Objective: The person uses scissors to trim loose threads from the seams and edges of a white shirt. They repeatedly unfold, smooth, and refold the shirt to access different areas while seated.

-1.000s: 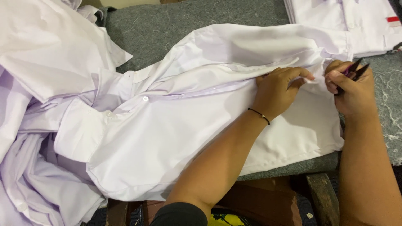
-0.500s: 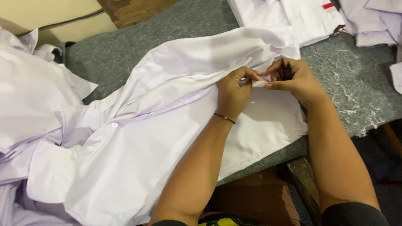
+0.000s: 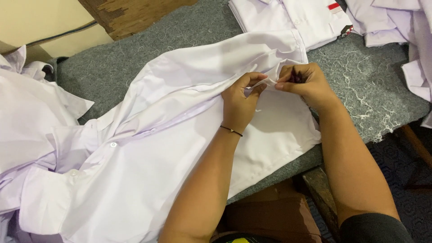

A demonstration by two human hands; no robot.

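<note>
Left hand (image 3: 239, 101) and right hand (image 3: 302, 81) each pinch a fold of the white shirt (image 3: 180, 135), which lies spread on the grey desk (image 3: 360, 90).

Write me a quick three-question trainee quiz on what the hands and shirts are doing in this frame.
1. True or false: both hands pinch the same fold of the white shirt.
2. Which wrist carries the thin dark bracelet? A) left B) right
3. What lies on the grey felt table beyond the hands?

Key:
1. True. The left hand and right hand meet fingertip to fingertip on a fold near the shirt's edge; a small dark tool shows in the right hand.
2. A.
3. A folded white shirt, with more pale garments at the far right.
</note>
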